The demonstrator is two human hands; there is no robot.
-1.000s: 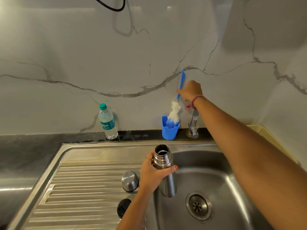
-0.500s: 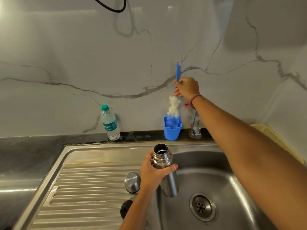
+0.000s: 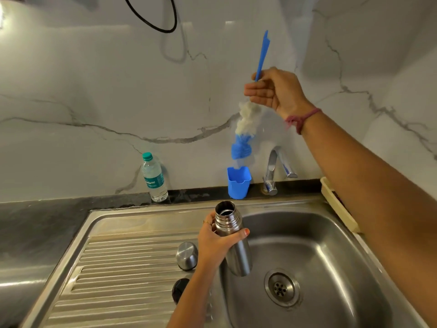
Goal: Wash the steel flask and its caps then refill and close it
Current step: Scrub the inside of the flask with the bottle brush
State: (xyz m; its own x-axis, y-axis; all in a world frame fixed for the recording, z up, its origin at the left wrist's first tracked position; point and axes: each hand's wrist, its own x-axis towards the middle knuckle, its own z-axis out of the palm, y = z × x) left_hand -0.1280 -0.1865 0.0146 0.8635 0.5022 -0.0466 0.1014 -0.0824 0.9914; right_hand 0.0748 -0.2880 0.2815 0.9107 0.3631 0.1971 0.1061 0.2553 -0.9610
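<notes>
Over the last second my right hand [image 3: 274, 89] has lifted the long blue-handled bottle brush with white and blue bristles [image 3: 244, 131] up out of the small blue plastic holder cup [image 3: 238, 183]; its bristle tip now hangs just above the cup's rim, clear of it, fingers curled round the handle. My left hand [image 3: 216, 242] has not shifted: wrapped round the open cylindrical steel flask [image 3: 233, 242], held tilted over the stainless sink basin [image 3: 331, 245], mouth up. Domed steel outer cap [image 3: 186, 255] and black inner cap [image 3: 178, 290] lie on the ribbed drainboard, beside the left wrist. I read this as scrubbing about to start: brush freed, flask mouth open, tap not running
</notes>
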